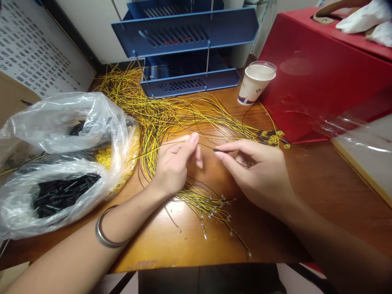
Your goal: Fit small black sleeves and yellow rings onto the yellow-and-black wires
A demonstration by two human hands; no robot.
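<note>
My left hand [177,163] is closed, with thumb and forefinger pinched on a thin yellow-and-black wire [204,144] above the table. Between the thumb and forefinger of my right hand [257,167] is a small black tube [216,150], close to the left fingertips. Whether the wire passes into the tube is too small to tell. Under and behind my left hand spreads a large bundle of yellow and black wires [153,118]. Nearer to me, several wire ends [214,206] with small clear tips lie fanned out on the table.
An open plastic bag of black tubes [64,194] stands at left, beside a bag with yellow pieces [122,179]. Finished-looking ends with yellow caps [274,139] lie at right. Behind are a blue tray rack [190,34], a paper cup [255,83] and a red box [324,69].
</note>
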